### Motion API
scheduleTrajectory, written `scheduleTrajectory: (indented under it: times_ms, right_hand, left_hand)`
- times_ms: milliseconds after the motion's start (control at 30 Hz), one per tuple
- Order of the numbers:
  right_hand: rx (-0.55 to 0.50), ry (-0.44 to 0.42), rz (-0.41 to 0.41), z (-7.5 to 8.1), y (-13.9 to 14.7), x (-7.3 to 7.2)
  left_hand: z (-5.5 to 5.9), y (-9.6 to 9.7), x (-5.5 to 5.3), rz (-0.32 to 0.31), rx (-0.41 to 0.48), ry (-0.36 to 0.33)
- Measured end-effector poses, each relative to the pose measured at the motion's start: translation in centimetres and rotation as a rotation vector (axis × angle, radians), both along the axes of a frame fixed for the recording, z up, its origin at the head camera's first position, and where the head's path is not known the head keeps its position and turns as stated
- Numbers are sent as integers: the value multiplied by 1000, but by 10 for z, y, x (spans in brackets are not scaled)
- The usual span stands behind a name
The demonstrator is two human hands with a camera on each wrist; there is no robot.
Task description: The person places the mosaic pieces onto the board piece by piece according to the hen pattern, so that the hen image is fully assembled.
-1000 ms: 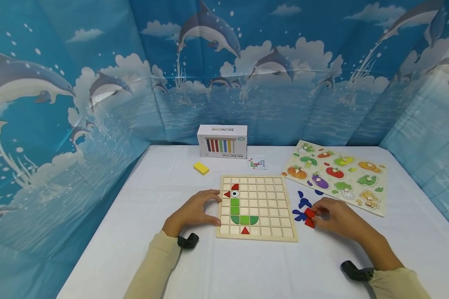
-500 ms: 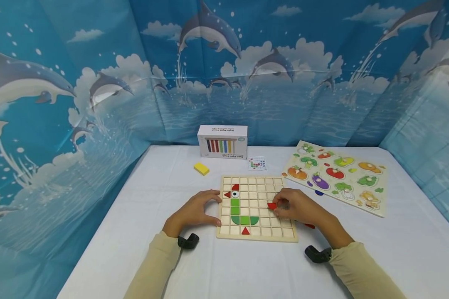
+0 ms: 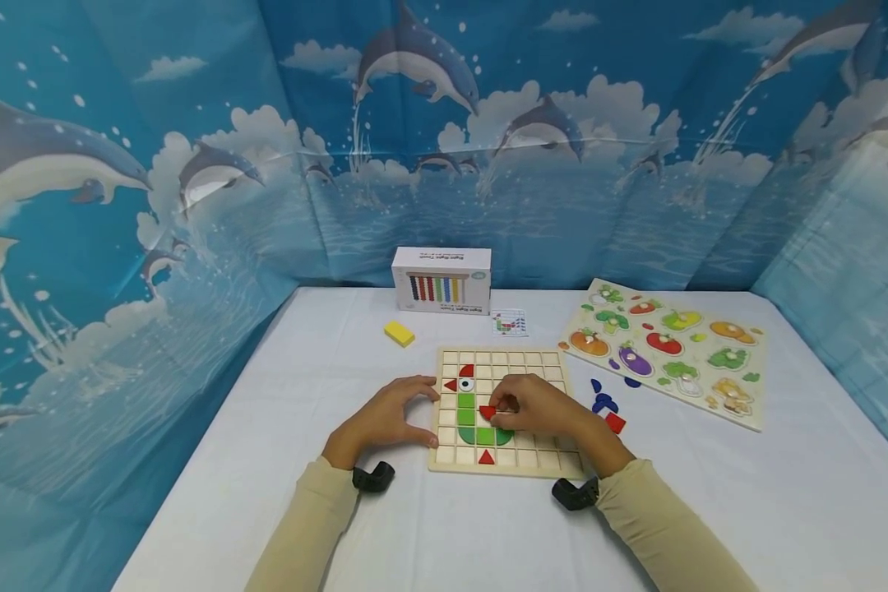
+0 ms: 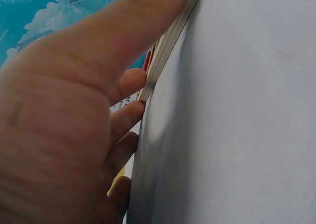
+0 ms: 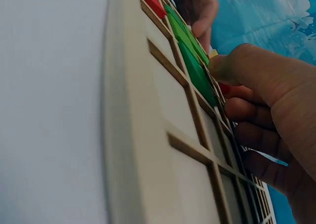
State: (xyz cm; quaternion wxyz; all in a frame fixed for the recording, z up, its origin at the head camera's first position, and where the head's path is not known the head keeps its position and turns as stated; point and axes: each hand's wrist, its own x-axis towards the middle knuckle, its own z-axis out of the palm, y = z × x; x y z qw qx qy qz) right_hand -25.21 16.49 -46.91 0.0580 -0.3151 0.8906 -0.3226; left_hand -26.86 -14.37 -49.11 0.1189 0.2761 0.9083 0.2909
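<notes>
A square wooden grid board (image 3: 555,464) lies on the table. My left hand (image 3: 381,418) touches its left edge, thumb and fingertips spread along the rim; the left wrist view shows the fingertips (image 4: 129,112) against the board's side. Over the grid, my right hand (image 3: 536,404) pinches a red tile (image 3: 486,412) between thumb and fingers, just right of the green tiles (image 3: 465,409). The fingers partly hide its shape. Set in the grid are also a round eye tile (image 3: 466,384), a red triangle (image 3: 486,457) at the bottom and further red tiles by the eye.
Right of the board lie several blue pieces (image 3: 604,403) and a red square tile (image 3: 615,423). A vegetable puzzle board (image 3: 669,353) lies at the back right. Behind the grid are a pattern card (image 3: 509,322), a white box (image 3: 441,281) and a yellow block (image 3: 399,334).
My right hand has picked up a red tile from the pile on the right and carried it left over the grid, beside the green tiles. The left hand has stayed at the board's edge.
</notes>
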Motion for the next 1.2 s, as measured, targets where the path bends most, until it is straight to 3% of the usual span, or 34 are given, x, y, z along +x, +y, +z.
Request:
scheduleTrajectory:
  times_ms: [167,733,967,1200]
  right_hand:
    - [16,-25,-24,-1,-5,1]
    - [-17,-69,18,0,-5,0]
    - [-16,-84,0,1,-1,2]
    - [-43,34,-50,0,34,12]
  left_hand:
    - [0,1,0,-3,1,6]
    - [-2,-2,-1,-17,24,27]
    - [-3,0,0,1,26,6]
    - [-3,1,-1,8,13,10]
